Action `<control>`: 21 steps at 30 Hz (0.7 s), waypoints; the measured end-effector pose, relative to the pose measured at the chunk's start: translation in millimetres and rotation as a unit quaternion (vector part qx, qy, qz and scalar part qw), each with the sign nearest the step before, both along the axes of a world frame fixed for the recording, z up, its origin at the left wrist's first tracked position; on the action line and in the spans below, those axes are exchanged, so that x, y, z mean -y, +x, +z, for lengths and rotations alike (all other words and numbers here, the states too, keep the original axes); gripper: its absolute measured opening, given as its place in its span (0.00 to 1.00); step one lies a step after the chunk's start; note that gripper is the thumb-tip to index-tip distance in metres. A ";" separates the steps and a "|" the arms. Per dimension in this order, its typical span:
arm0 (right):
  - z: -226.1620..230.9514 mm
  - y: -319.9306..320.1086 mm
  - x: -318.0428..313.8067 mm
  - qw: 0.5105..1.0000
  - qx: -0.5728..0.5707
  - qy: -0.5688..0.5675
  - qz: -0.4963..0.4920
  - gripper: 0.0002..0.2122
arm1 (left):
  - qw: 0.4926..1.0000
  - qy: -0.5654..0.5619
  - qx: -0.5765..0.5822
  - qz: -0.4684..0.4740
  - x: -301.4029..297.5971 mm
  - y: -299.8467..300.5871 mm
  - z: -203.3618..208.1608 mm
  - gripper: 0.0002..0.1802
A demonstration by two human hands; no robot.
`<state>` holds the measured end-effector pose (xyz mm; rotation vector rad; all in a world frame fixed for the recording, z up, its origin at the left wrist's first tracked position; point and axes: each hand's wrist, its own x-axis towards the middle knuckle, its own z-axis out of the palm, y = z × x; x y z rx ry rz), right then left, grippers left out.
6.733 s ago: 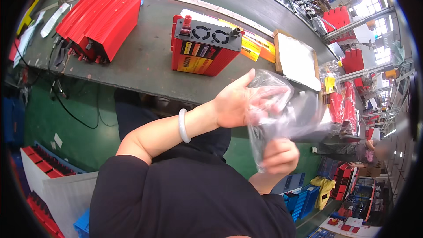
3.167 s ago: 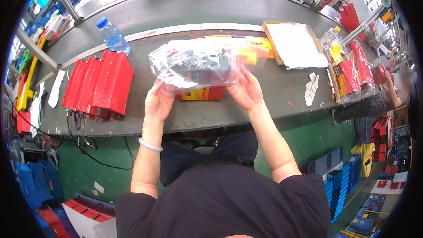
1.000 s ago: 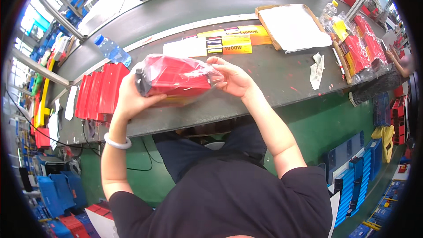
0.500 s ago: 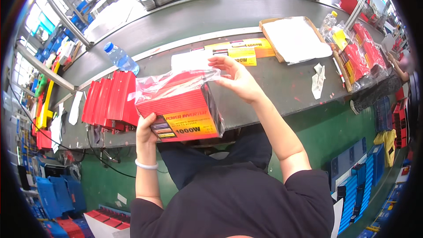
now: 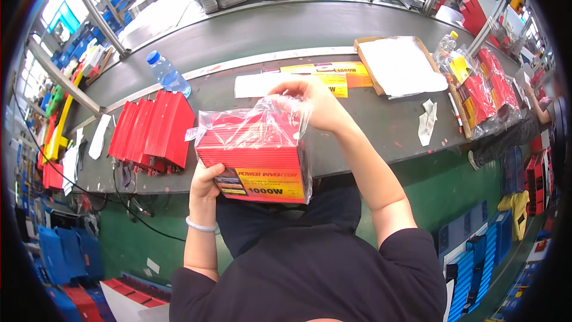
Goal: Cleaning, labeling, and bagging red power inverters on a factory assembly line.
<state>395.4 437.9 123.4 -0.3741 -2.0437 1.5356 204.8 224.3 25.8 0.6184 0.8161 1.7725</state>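
A red finned inverter (image 5: 256,158) with a yellow and black label sits inside a clear plastic bag (image 5: 241,124), held up at the near edge of the bench. My left hand (image 5: 207,180) grips its lower left corner, thumb on the front face. At the bag's top, my right hand (image 5: 313,102) is closed on the crumpled film, its fingertips partly hidden. Several bare red inverters (image 5: 152,131) stand in a row on the bench to the left. Behind my right hand lie white sheets (image 5: 253,85) and yellow printed labels (image 5: 357,74).
A water bottle (image 5: 168,74) leans behind the red row. To the right are a shallow carton (image 5: 399,65) with white sheets, a crumpled paper scrap (image 5: 427,122) and bagged red units (image 5: 479,98). A dark belt (image 5: 268,30) runs along the back; a cable (image 5: 149,225) hangs below the bench.
The bagged inverter has moved slightly right and toward me, its front turned more squarely to view. My right hand's fingers, stretched out before, have curled onto the bag's top.
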 end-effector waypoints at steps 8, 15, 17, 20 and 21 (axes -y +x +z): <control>0.7 -2.2 -15.4 0.974 0.002 0.207 -0.091 0.07 | 0.998 0.026 0.060 -0.012 3.5 0.9 -12.6 0.35; -27.4 4.9 -10.6 0.994 0.016 0.080 -0.078 0.09 | 0.986 0.039 0.158 -0.019 7.0 -4.1 -34.1 0.33; -30.1 5.7 -13.7 0.997 0.076 0.001 0.023 0.08 | 0.984 0.036 0.169 -0.029 6.4 -4.0 -34.8 0.33; -21.6 14.7 -20.8 0.989 0.031 0.085 -0.115 0.05 | 0.982 0.022 0.184 -0.039 2.2 -4.2 -31.3 0.30; -17.6 17.3 -21.4 0.987 -0.006 0.091 -0.135 0.05 | 0.981 0.018 0.187 -0.040 -0.4 -3.4 -31.9 0.30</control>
